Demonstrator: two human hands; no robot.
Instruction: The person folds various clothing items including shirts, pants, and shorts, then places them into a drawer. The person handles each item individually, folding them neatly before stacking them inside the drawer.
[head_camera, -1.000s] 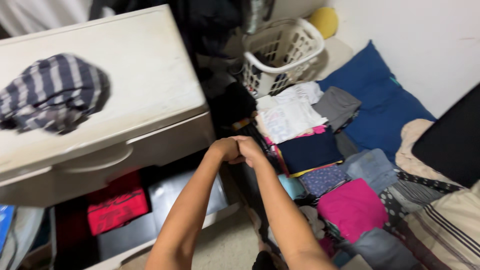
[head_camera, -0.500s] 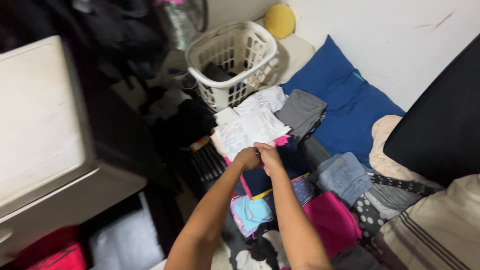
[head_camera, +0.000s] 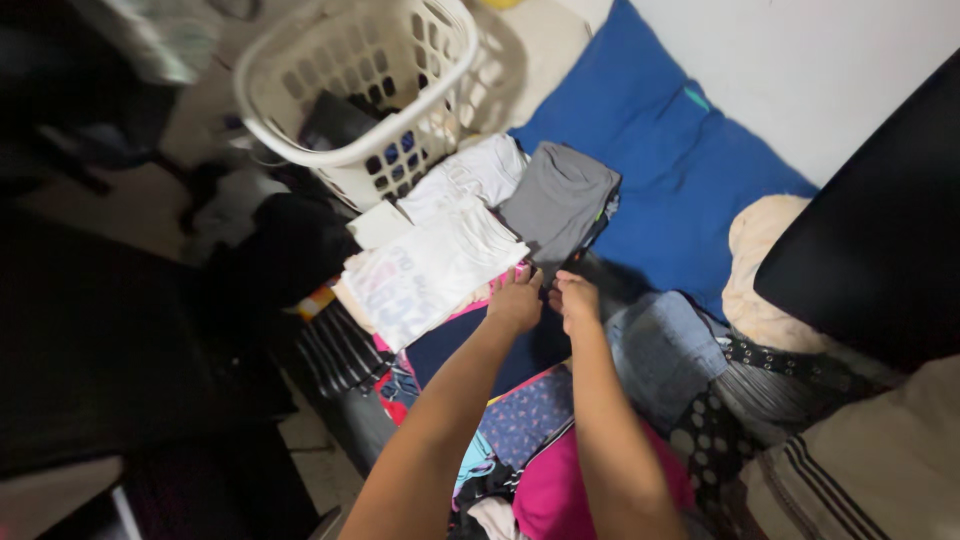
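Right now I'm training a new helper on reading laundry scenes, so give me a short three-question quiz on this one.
1. True or false: the white laundry basket stands empty.
2. The left hand is at the edge of which folded item? A) white printed shirt B) blue pillow C) denim piece
3. What colour is the folded garment just beyond the right hand?

Key: 1 false, dark items lie inside; 2 A; 3 grey.

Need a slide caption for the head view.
Both hands, left and right, reach into folded clothes beside a white shirt, below a laundry basket.
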